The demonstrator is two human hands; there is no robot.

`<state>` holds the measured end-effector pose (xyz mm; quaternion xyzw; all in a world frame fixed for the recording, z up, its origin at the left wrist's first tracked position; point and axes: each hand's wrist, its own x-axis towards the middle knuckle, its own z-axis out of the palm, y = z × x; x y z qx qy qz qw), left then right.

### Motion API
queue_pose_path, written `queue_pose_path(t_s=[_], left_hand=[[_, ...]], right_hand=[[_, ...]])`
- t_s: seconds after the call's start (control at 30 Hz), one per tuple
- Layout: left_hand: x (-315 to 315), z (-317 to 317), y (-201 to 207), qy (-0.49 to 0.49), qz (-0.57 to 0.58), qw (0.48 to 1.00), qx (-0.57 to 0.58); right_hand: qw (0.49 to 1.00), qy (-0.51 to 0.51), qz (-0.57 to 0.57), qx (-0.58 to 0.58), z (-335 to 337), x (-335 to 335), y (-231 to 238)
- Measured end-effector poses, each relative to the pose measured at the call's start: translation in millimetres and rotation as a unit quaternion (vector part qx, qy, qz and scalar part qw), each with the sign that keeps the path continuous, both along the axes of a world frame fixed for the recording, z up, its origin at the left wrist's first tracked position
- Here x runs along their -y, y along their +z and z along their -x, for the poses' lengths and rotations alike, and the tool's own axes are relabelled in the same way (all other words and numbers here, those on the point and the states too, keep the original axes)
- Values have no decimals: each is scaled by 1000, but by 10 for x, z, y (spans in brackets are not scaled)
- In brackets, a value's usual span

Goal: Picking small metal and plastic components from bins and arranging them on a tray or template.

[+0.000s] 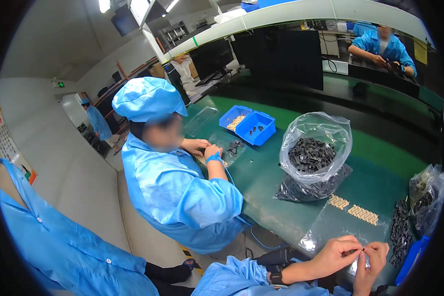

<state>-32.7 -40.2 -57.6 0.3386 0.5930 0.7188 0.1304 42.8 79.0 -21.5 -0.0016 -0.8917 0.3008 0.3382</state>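
My left hand (336, 257), with a dark watch on its wrist, meets my right hand (373, 264) at the lower right, over the near edge of the bench. The fingertips of both are pinched together around a tiny dark part (363, 249), mostly hidden by the fingers. Just beyond them, on a clear plastic sheet (325, 228), lie two blocks of small beige pieces in neat rows, a shorter block (338, 202) and a longer block (363, 215). Loose black plastic parts (401, 232) are heaped to the right of my hands.
An open clear bag (313, 167) full of black parts stands mid-bench. Another bag (425, 195) and a blue bin (413, 259) sit at the right. Two blue bins (255, 129) are farther back. A co-worker in blue (177, 182) works close on my left; another person (39, 232) stands behind.
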Motion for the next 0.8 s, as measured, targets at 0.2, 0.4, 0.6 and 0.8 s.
queue_pose_path(t_s=[0.2,0.4,0.6,0.8], left_hand=[[0,34,53,-25,26,999,-8],[31,-50,72,-57,15,997,55],[84,-100,131,-190,27,956,221],[212,85,309,-240,109,927,265]], right_hand=[[998,37,-52,29,-55,-66,98],[995,87,-28,44,-132,-114,101],[992,82,72,57,-327,-44,140],[984,149,90,43,-282,-248,18]])
